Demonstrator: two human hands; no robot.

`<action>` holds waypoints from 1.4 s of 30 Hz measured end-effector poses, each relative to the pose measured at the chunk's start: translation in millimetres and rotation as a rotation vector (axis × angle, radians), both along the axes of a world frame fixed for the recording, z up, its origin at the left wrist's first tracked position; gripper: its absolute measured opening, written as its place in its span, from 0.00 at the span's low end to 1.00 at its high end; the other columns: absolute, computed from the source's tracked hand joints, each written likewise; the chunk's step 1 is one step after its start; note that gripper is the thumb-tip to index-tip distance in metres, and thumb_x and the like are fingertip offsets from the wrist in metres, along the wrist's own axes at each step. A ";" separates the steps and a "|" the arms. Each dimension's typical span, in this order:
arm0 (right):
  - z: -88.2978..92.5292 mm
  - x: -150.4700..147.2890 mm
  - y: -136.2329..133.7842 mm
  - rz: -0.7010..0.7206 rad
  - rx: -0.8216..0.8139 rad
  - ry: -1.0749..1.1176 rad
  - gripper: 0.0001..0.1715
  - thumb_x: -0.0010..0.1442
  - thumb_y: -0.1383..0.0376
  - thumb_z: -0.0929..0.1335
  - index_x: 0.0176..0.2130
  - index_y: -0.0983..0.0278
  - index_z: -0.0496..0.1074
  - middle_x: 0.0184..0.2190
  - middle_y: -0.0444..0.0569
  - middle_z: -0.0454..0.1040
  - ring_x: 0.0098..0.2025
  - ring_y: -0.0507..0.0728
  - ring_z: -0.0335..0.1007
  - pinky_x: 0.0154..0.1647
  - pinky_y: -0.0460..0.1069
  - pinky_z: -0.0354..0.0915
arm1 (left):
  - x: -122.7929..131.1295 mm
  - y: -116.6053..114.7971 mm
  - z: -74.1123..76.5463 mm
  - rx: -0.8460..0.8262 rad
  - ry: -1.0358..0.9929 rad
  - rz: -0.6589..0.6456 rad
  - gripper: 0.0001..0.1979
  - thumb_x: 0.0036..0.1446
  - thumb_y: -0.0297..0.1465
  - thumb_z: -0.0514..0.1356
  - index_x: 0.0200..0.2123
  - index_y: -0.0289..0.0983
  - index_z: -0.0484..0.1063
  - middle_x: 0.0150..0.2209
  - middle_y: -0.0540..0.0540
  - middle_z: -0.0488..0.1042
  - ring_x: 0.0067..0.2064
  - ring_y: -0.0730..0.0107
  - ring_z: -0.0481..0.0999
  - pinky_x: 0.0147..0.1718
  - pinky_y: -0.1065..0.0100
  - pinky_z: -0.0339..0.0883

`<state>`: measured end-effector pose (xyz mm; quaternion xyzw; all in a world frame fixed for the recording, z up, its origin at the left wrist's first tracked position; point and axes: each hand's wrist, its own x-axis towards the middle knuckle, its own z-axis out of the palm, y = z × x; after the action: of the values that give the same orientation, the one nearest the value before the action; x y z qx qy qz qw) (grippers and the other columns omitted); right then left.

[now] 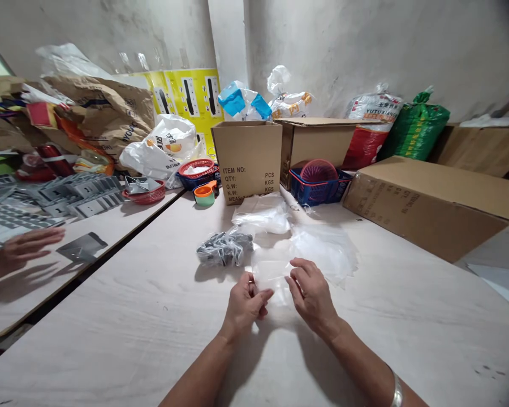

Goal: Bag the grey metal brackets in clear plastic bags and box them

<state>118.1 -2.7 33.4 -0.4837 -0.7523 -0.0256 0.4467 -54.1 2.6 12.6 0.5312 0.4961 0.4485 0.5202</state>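
Between my two hands is a clear plastic bag (272, 270), held a little above the pale table. My left hand (246, 302) pinches its left side between thumb and fingers. At its right edge, my right hand (311, 294) has thumb and fingertips closed on the film. Just beyond, to the left, lies a clear bag packed with dark grey parts (224, 249). A stack of flat clear bags (322, 250) is spread to the right, and another pile of clear bags (263, 213) rests in front of an upright carton.
An upright cardboard carton (246, 161) stands at the back, with a blue basket (314, 189) beside it and a large carton (432, 203) at right. Tape rolls (204, 195) sit at left. Across a table gap, a co-worker's hand (25, 249) is near a grey metal part (81, 247).
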 end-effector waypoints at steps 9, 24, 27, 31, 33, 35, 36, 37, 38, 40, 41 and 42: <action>15.1 2.9 -8.8 0.098 0.154 -0.157 0.03 0.59 0.72 0.62 0.35 0.65 0.64 0.46 0.58 0.66 0.54 0.64 0.58 0.50 0.60 0.60 | 3.9 -11.5 -4.6 0.511 0.635 0.190 0.40 0.55 0.36 0.56 0.63 0.35 0.35 0.24 0.53 0.71 0.24 0.71 0.72 0.26 0.71 0.65; -6.3 -8.9 -4.9 -0.070 0.095 -0.308 0.08 0.55 0.72 0.61 0.37 0.69 0.66 0.44 0.59 0.68 0.49 0.64 0.62 0.48 0.58 0.60 | -2.9 -9.5 -4.3 0.789 0.925 0.239 0.12 0.59 0.29 0.48 0.36 0.37 0.71 0.27 0.47 0.73 0.30 0.68 0.74 0.31 0.70 0.65; -11.6 -0.1 1.4 -0.166 0.085 -0.309 0.10 0.53 0.74 0.60 0.38 0.68 0.66 0.42 0.59 0.69 0.47 0.64 0.63 0.43 0.57 0.62 | -4.2 -9.7 -2.1 0.801 0.924 0.222 0.11 0.58 0.27 0.48 0.29 0.37 0.68 0.25 0.46 0.72 0.29 0.68 0.73 0.29 0.70 0.63; -9.4 13.9 3.0 -0.226 0.143 -0.214 0.07 0.55 0.71 0.60 0.35 0.66 0.65 0.40 0.58 0.70 0.44 0.63 0.65 0.39 0.55 0.63 | -4.0 -12.5 -2.1 0.757 1.071 0.214 0.08 0.55 0.25 0.50 0.26 0.38 0.66 0.24 0.45 0.71 0.28 0.65 0.71 0.27 0.66 0.60; -7.7 16.0 0.6 -0.233 0.168 -0.129 0.05 0.57 0.66 0.61 0.34 0.64 0.64 0.40 0.56 0.70 0.44 0.62 0.65 0.40 0.54 0.63 | -0.8 -16.6 -2.8 0.715 1.113 0.213 0.07 0.54 0.25 0.50 0.26 0.38 0.65 0.25 0.43 0.71 0.28 0.63 0.71 0.26 0.64 0.59; -8.7 14.0 -2.4 -0.230 0.138 -0.121 0.07 0.59 0.64 0.60 0.37 0.63 0.65 0.39 0.54 0.70 0.41 0.60 0.66 0.38 0.53 0.63 | 2.7 -21.9 -1.6 0.674 1.109 0.191 0.05 0.53 0.27 0.53 0.27 0.38 0.66 0.25 0.42 0.71 0.28 0.61 0.71 0.26 0.63 0.60; -10.6 12.0 -3.6 -0.222 0.132 -0.144 0.09 0.59 0.63 0.60 0.37 0.63 0.65 0.37 0.54 0.70 0.40 0.60 0.66 0.36 0.52 0.63 | 3.6 -24.9 0.4 0.653 1.102 0.176 0.03 0.52 0.30 0.55 0.28 0.37 0.67 0.26 0.41 0.71 0.29 0.59 0.71 0.26 0.62 0.61; -13.2 9.7 -4.6 -0.214 0.138 -0.164 0.09 0.59 0.62 0.60 0.36 0.62 0.66 0.35 0.53 0.70 0.38 0.60 0.67 0.35 0.52 0.62 | 2.9 -27.9 3.6 0.632 1.087 0.168 0.07 0.51 0.35 0.57 0.30 0.36 0.68 0.27 0.39 0.71 0.29 0.57 0.71 0.26 0.60 0.62; -16.7 7.4 -5.1 -0.179 0.134 -0.195 0.09 0.59 0.61 0.60 0.33 0.61 0.66 0.32 0.52 0.70 0.35 0.59 0.66 0.34 0.52 0.62 | 0.3 -31.0 8.0 0.638 1.058 0.164 0.15 0.48 0.41 0.59 0.33 0.35 0.69 0.29 0.37 0.71 0.29 0.55 0.71 0.26 0.58 0.63; -25.8 2.8 -4.7 -0.089 0.129 -0.224 0.10 0.58 0.60 0.60 0.27 0.60 0.65 0.25 0.50 0.68 0.29 0.58 0.65 0.30 0.51 0.61 | -13.6 -36.0 19.2 0.712 0.981 0.199 0.30 0.41 0.50 0.61 0.40 0.33 0.68 0.33 0.33 0.72 0.33 0.49 0.72 0.29 0.54 0.65; -31.4 0.4 -3.7 -0.048 0.126 -0.223 0.12 0.57 0.60 0.60 0.25 0.59 0.65 0.23 0.49 0.67 0.26 0.58 0.64 0.28 0.51 0.60 | -25.7 -37.0 25.3 0.771 0.941 0.225 0.33 0.41 0.52 0.61 0.44 0.33 0.67 0.35 0.31 0.71 0.36 0.47 0.72 0.32 0.52 0.66; -37.6 -2.3 -2.4 -0.015 0.125 -0.210 0.13 0.57 0.60 0.60 0.23 0.58 0.64 0.21 0.48 0.66 0.24 0.57 0.63 0.25 0.50 0.59 | -41.5 -36.4 31.2 0.829 0.907 0.259 0.33 0.42 0.51 0.61 0.46 0.33 0.66 0.37 0.31 0.71 0.39 0.47 0.71 0.35 0.52 0.66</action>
<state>115.8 -5.1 -4.2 -0.4553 -0.7881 -0.1263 0.3946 -95.6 -33.7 43.8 0.7617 0.5128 0.3928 -0.0498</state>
